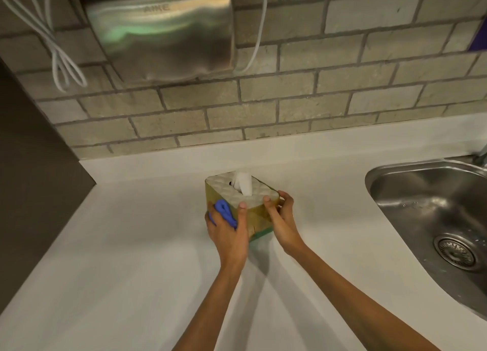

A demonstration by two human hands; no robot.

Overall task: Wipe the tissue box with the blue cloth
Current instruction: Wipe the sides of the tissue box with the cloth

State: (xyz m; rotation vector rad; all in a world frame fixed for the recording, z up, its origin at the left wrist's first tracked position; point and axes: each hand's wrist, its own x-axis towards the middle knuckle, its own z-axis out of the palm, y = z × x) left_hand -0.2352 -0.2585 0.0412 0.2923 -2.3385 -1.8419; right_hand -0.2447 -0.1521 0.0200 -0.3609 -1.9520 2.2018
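The tissue box (pixel 257 213) has a white quilted top, yellow-green sides and a white tissue sticking up from its slot. It stands on the white counter (pixel 131 245), turned corner-on to me. My left hand (pixel 229 232) presses a bunched blue cloth (pixel 224 212) against the box's left side, thumb resting on the top edge. My right hand (pixel 280 218) grips the box's near right corner, thumb on top and fingers around the right side.
A steel sink (pixel 432 218) with a drain lies at the right, a tap just visible at the frame edge. Above, a steel hand dryer (pixel 163 29) and white cables hang on the brick wall. A dark panel borders the counter on the left.
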